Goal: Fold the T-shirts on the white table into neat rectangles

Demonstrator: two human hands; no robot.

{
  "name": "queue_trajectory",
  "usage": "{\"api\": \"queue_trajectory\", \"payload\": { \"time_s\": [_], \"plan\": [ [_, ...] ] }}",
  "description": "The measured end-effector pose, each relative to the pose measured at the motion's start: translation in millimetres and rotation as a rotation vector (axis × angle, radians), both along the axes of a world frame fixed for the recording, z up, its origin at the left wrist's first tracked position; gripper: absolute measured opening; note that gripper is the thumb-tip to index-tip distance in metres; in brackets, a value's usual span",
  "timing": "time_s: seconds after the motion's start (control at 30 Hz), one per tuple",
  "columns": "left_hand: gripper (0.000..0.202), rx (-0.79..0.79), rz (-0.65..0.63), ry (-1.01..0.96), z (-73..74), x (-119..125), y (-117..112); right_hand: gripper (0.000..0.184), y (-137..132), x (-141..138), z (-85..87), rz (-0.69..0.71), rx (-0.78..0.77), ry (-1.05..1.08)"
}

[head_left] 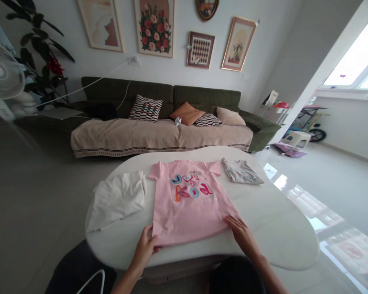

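A pink T-shirt (190, 216) with colourful printed letters lies spread flat on the white table (279, 220), its sleeves away from me and its hem towards me. At the hem's left corner, my left hand (145, 247) pinches the cloth, thumb and fingers closed around the edge. My right hand (241, 234) rests on the opposite corner with fingers stretched out flat over the fabric. To the left of the shirt lies a loosely folded white garment (119, 198). A folded grey garment (241, 171) sits near the far right of the table.
Behind the table stands a dark green sofa (208, 96) with a beige cover (125, 134) and several cushions. A fan (3, 69) and a leafy plant (41, 45) are at the left. Beyond the table on the right, a white stool (297, 138) stands on the floor.
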State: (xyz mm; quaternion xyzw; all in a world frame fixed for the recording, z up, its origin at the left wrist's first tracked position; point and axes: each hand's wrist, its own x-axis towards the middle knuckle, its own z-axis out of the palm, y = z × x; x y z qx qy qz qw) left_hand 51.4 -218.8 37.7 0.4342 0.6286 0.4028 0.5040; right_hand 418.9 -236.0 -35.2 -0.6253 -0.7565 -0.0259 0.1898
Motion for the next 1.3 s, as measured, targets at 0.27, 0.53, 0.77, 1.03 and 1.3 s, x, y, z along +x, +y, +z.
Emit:
{"api": "queue_trajectory", "payload": {
  "time_s": [0.27,0.53,0.77,1.03,1.3],
  "plan": [
    [0.039,0.320,-0.294,0.921,-33.7,-23.0,17.7,0.037,-35.2,8.8,16.2,0.016,-0.257,0.107],
    [0.045,0.561,-0.626,1.016,-37.1,76.9,81.7,0.046,28.3,-66.4,47.6,-0.043,-0.348,0.050],
    [0.054,0.524,-0.523,1.132,-67.9,56.1,100.7,0.055,77.1,-66.4,13.2,-0.198,-0.391,-0.056],
    [0.041,0.495,-0.281,1.214,-62.3,18.7,115.7,0.061,75.6,-1.8,-19.6,-0.553,-0.326,-0.130],
    [0.038,0.592,-0.347,1.111,-47.3,62.3,207.8,0.057,192.2,-90.0,21.4,-0.249,-0.337,-0.081]
  ]
}}
